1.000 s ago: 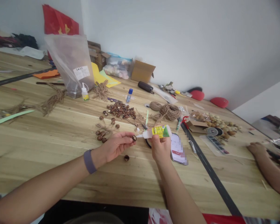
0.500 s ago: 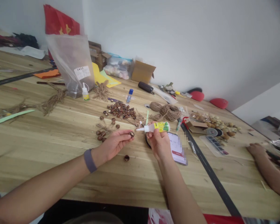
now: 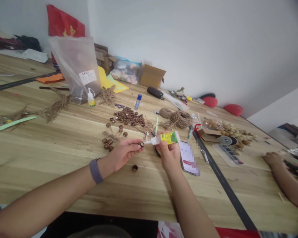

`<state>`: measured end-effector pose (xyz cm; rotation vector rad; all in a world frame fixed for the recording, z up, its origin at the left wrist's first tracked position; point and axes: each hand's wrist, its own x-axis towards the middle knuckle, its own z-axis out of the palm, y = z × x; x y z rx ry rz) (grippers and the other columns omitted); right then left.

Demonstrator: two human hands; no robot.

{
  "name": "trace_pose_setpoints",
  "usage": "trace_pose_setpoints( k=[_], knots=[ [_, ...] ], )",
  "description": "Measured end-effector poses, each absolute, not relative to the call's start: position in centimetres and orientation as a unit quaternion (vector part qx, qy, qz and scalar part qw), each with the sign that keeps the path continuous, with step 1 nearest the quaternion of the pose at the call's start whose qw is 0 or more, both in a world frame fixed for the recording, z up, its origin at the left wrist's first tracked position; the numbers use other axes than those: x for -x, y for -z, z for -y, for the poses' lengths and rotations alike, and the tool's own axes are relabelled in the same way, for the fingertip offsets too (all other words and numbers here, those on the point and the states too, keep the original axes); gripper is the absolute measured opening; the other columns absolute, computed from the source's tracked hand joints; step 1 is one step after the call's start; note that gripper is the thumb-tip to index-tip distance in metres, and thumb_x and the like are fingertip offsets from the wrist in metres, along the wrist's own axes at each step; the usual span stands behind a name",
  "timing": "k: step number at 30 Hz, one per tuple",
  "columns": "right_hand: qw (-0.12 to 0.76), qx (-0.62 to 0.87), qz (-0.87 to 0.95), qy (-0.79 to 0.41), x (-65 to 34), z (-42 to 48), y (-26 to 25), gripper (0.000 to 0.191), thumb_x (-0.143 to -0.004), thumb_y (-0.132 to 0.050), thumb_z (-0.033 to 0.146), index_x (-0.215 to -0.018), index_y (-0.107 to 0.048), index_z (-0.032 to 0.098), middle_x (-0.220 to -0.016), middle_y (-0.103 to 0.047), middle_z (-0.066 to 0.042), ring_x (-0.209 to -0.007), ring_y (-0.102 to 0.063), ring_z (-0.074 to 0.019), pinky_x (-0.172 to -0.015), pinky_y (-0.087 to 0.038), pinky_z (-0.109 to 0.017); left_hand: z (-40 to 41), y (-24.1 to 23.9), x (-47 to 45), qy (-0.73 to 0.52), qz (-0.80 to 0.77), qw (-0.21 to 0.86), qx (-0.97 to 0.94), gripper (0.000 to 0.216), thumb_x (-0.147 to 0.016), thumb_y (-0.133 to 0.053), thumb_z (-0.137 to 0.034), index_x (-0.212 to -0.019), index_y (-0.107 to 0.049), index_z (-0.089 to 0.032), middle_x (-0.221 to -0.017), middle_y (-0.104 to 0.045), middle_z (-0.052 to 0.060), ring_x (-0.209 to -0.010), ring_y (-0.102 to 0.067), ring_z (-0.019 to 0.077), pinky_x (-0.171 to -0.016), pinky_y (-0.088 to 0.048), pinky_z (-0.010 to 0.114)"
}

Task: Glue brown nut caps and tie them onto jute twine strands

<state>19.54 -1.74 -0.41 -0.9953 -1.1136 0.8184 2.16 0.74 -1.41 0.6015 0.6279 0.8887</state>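
Bottle (image 3: 169,138) nozzle meets half shell (image 3: 141,144)

The brown half shell sits above the bench (image 3: 94,205), pinched between the left hand's (image 3: 121,153) fingers, its hollow toward the nozzle; whether they touch is hard to tell. The right hand (image 3: 171,157) has its fingers wrapped around the bottle, which lies nearly level, tip pointing left. Below the hands, a loose shell (image 3: 134,168) rests on the bench. A phone (image 3: 187,160) lies just right of the right hand. Beyond are a shell pile (image 3: 129,117), a glue stick (image 3: 138,101) standing upright and coiled twine (image 3: 181,119). Farther left, a small bottle (image 3: 91,99) stands before a clear bag (image 3: 74,62). Another person's hand (image 3: 273,159) rests at far right.
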Motion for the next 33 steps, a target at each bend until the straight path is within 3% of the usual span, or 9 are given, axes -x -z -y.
trace_pose_setpoints(
  k=[14, 33],
  knots=[
    [0.649, 0.439, 0.515, -0.349, -19.74, 1.99, 0.88, 0.041, -0.074, -0.073, 0.042, -0.106, -0.058, 0.021, -0.091, -0.062, -0.003, -0.074, -0.058, -0.0154, -0.067, -0.046, -0.029, -0.56, 1.2, -2.23, -0.412, -0.291, 0.816, -0.283, 0.019, -0.072, -0.068, 0.001, -0.088, -0.071, -0.009, -0.078, -0.073, 0.005, -0.069, -0.067, 0.0092, -0.072, -0.053, 0.017],
    [0.651, 0.45, 0.512, -0.333, -19.66, 2.14, 0.75, 0.039, -0.073, -0.074, 0.042, -0.102, -0.059, 0.021, -0.083, -0.061, -0.001, -0.069, -0.057, -0.0147, -0.064, -0.046, -0.028, -0.58, 1.45, -2.24, -0.419, -0.282, 0.814, -0.288, 0.02, -0.07, -0.071, 0.001, -0.087, -0.07, -0.01, -0.079, -0.073, 0.006, -0.07, -0.066, 0.0103, -0.072, -0.052, 0.019]
  ],
)
